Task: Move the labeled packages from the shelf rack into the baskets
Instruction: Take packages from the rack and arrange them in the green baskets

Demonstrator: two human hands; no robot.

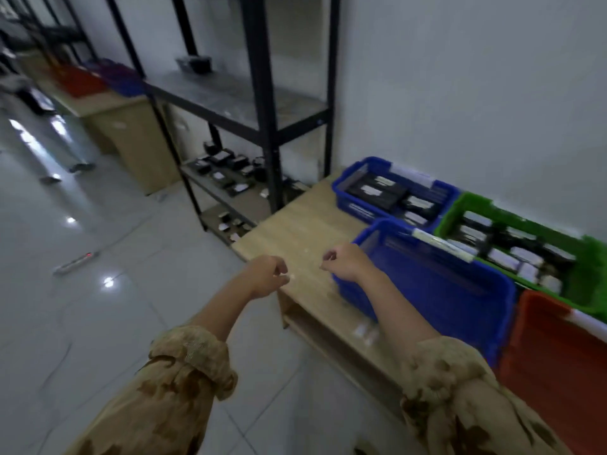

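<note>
Pale wood grain runs across the bench [295, 224] in front of me, and both my hands hover over its near-left corner. My left hand [266, 277] hangs above the bench edge with its fingers [279, 270] curled in toward the palm, gripping nothing that I can see. My right hand [345, 262] is just to the right, apart from the left, with fingers curled the same way and likewise holding nothing (the frame is smeared, so anything tiny would be lost). It sits in front of the left wall of the near blue basket [443, 290], whose blue floor shows. Farther back, against the wall, the far blue basket [361, 178] holds dark labeled packages [374, 192] with white labels. To its right the green basket [460, 205] holds more of them. An orange basket [542, 356] stands at the near right, just beside the near blue one. At the far-left end of the bench stands the black shelf rack [262, 93]. Its shelf packages [223, 169] lie scattered on a lower shelf, with a few more on the bottom shelf and one dark item [193, 64] on the grey shelf higher up. Tan patterned sleeves [190, 362] are pushed up my forearms, and glossy floor tiles [98, 323] spread to the left.
</note>
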